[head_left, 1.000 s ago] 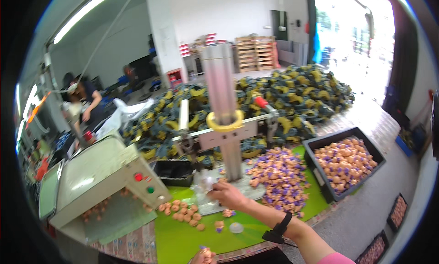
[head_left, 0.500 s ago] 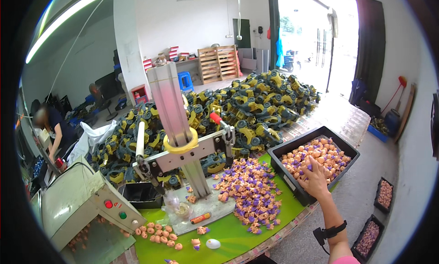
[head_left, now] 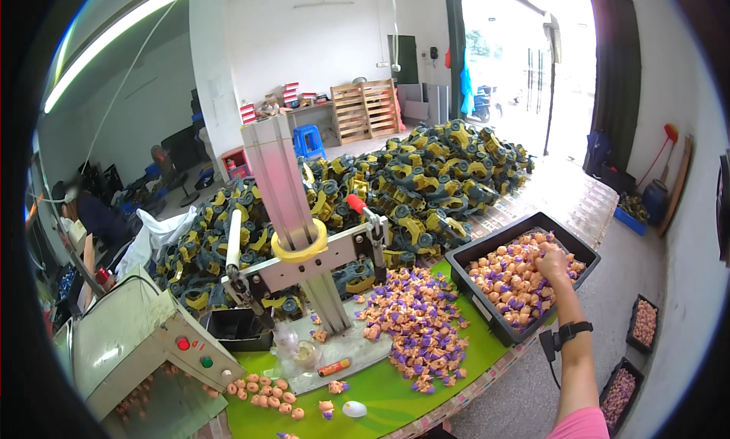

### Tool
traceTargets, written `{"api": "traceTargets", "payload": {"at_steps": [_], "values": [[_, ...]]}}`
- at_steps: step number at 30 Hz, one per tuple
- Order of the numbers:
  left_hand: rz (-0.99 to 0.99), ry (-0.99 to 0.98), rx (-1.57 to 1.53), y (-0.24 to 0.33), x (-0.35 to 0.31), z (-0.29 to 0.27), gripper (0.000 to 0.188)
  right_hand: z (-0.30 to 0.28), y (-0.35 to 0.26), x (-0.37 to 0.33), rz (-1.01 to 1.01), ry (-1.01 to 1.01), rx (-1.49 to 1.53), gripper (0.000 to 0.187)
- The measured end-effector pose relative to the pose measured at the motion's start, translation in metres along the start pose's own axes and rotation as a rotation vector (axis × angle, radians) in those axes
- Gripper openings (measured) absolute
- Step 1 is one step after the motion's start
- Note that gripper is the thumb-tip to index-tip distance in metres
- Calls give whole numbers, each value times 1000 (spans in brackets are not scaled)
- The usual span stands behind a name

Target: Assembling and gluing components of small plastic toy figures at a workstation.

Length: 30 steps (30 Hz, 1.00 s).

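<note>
Hand (head_left: 553, 262) among peach-and-purple pieces (head_left: 502, 275) in black crate (head_left: 473, 293)

The right hand reaches into the far right part of the crate, its fingers bent down among the small pieces. They touch the heap, but whether they are gripping one cannot be told, since the tips are hidden. The left hand is out of view, so the state of its fingers cannot be told either. A dark band (head_left: 572, 332) circles the right wrist, and a pink sleeve (head_left: 582, 424) shows at the lower edge.

The crate sits at the right side of a bright green mat (head_left: 403, 405). Just left of it spreads a loose pile of similar pieces (head_left: 426, 325), partly against the base of a metal column (head_left: 277, 176) ringed by a yellow roll (head_left: 299, 255). Nearer the person, an orange tube (head_left: 334, 367), a single figure (head_left: 326, 408) and a white oval object (head_left: 354, 409) lie apart. Round peach parts (head_left: 266, 393) cluster beside a pale boxy machine (head_left: 125, 348) with red and green buttons. Behind the column rises a great heap of yellow and dark grey toy vehicles (head_left: 426, 173).
</note>
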<state>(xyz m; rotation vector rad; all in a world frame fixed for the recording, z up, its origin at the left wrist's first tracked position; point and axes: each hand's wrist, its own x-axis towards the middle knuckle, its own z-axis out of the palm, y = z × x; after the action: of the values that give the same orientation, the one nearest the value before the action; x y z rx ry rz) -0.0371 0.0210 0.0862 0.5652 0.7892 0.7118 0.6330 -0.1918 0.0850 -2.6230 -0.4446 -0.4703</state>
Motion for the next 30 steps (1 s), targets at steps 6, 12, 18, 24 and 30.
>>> {"api": "traceTargets", "payload": {"at_steps": [6, 12, 18, 24, 30], "values": [[53, -88, 144, 20, 44, 12, 21, -3, 12, 4, 9, 71, -83, 30], [-32, -20, 352, 37, 124, 30, 25, -54, -108, -85, -533, 148, 403, 25], [362, 53, 582, 20, 194, 44, 23, -96, -201, -171, -874, -185, 551, 22], [954, 139, 1180, 15, 225, 35, 19, -101, -257, -203, -1068, -451, 659, 16], [905, 126, 1226, 16, 212, 40, 20, -101, -347, -210, -1333, -363, 851, 23]]}}
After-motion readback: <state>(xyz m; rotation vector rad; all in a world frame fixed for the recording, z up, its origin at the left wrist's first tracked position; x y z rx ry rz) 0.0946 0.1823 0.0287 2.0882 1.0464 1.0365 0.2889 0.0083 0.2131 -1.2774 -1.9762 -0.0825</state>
